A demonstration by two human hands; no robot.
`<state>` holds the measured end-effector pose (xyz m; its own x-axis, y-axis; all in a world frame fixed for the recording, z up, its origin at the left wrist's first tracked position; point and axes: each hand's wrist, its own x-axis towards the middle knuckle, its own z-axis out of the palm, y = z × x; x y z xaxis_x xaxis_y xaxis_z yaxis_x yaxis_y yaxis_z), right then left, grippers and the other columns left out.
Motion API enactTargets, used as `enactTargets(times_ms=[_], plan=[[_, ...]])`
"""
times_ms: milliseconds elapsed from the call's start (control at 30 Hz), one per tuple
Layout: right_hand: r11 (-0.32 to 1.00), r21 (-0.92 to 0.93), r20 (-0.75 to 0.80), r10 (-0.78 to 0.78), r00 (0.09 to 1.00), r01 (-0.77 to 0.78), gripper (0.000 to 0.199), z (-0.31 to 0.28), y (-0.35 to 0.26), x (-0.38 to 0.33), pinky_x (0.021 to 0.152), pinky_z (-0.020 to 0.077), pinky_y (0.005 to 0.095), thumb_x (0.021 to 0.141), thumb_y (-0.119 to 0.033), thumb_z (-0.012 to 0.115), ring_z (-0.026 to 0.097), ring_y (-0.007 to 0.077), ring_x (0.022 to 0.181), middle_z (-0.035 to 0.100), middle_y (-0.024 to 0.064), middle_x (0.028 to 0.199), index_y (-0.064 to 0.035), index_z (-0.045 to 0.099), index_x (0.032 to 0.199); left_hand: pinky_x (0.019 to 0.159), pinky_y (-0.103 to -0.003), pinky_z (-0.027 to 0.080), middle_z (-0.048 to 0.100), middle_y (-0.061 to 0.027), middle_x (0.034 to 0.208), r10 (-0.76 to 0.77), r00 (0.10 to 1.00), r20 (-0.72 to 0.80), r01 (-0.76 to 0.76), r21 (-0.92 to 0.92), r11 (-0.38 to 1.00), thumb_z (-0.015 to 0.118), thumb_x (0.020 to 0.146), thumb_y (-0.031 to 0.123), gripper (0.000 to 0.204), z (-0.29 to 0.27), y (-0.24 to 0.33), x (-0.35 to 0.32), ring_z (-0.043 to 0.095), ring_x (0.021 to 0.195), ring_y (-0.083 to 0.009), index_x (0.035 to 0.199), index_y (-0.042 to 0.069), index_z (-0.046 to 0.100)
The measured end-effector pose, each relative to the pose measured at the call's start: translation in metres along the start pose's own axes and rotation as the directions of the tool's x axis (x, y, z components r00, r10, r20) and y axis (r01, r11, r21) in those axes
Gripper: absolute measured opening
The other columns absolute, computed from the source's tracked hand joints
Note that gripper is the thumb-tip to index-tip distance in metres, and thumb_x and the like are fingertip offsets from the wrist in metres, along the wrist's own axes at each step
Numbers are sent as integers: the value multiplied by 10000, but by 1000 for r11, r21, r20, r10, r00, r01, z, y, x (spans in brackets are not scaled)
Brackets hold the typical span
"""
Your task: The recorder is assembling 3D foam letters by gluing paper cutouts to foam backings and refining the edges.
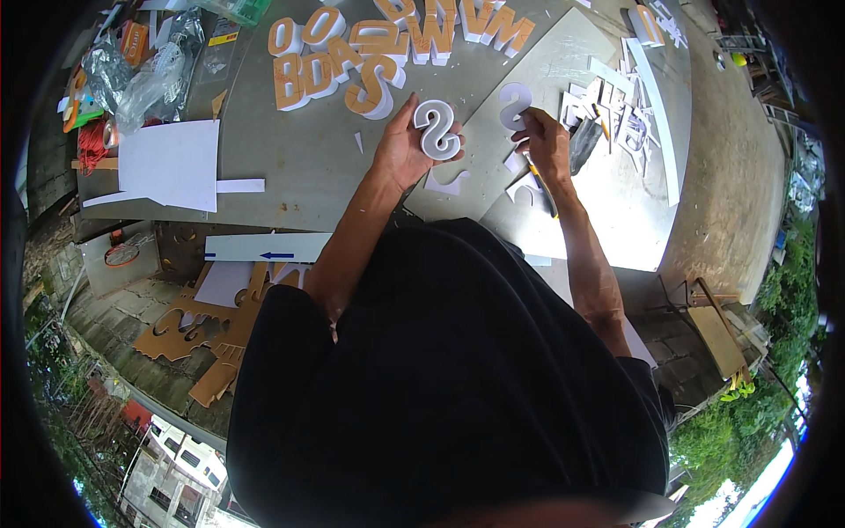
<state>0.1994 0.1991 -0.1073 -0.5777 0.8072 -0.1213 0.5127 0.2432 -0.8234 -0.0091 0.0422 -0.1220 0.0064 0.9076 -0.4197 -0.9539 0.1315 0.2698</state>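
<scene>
Left fingers [407,112] curled under hollow S-shape [437,129] | right fingers [539,122] pinching flat S-cutout [515,106] by edge

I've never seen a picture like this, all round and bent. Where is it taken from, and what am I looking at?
There is no robot here, just a person's two bare hands. The camera sits on the person's head and looks down; its wide fisheye lens bends straight edges, and the big dark shape below is the person's black shirt.

The left hand holds a thick white S. The right hand holds a thin, flat S by its edge.

On the grey table, brown-faced letters with white sides lie at the far edge. White scraps are heaped to the right. To the left are a white sheet, red cord and clear plastic bags.
</scene>
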Motion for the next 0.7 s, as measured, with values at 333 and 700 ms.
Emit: enactTargets(times_ms=[333,700], plan=[[917,364,130,123,984,-163,204,18,-89,-47,522,491,265,944,-111,642,623,111,560,669,107,763,23,662,1096,994,-558,483,598,-144,1258,82,995,-48,-83,-9,997,440,977,601,638,32,-8,-5,611,1144,-292,1284,48,519],[975,19,-30,-220,975,221,467,29,-97,-66,624,586,342,784,-143,815,690,202,713,616,136,1046,-7,613,1183,959,-505,523,598,-142,1166,59,998,20,-59,-25,998,526,967,550,583,30,-18,-4,614,1105,-271,1252,42,520]])
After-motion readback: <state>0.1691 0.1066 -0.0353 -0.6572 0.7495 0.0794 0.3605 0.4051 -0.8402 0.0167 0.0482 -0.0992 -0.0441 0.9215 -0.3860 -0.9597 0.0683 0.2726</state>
